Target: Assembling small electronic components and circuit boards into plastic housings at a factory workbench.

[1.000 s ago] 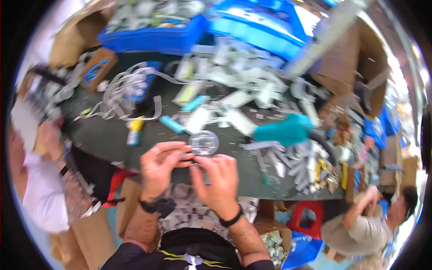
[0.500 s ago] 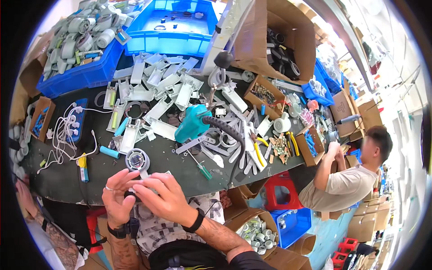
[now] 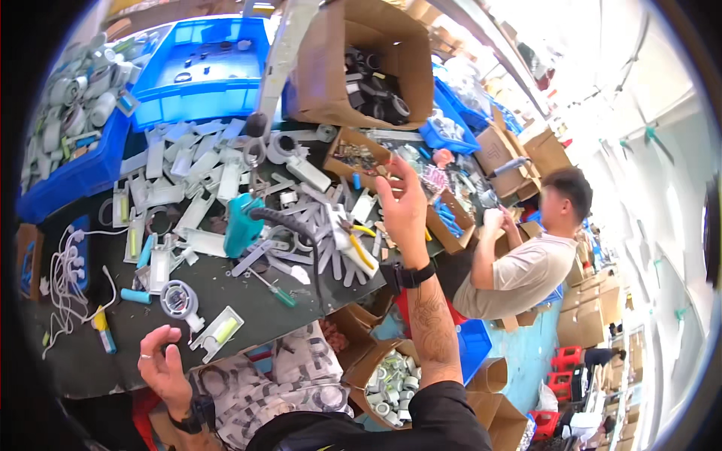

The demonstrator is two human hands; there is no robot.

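My left hand (image 3: 164, 372) is at the table's near edge, palm up. Its fingers are loosely bent and apart from the thumb, and no thing shows in them. Just beyond it lies a grey round-headed housing (image 3: 180, 301) with a short neck and inner parts exposed. Beside that sits a white tray-shaped casing (image 3: 219, 336) holding a yellow-green cell. My right arm is stretched far forward. My right hand (image 3: 404, 207) is at the right side of a small cardboard box of small metal parts (image 3: 357, 155), thumb and fingers parted.
A teal power tool (image 3: 243, 225) hangs by a coiled cord over heaped white casings (image 3: 199, 169). A green screwdriver (image 3: 282, 295) and yellow-handled pliers (image 3: 362, 229) lie nearby. Blue bins (image 3: 199, 105) and a large cardboard box (image 3: 316, 68) stand behind. A co-worker (image 3: 519, 263) works at right.
My hands were together before my body; now they are apart. The right has reached forward and right to the small-parts box. The left has moved down. The white casing has come into view.
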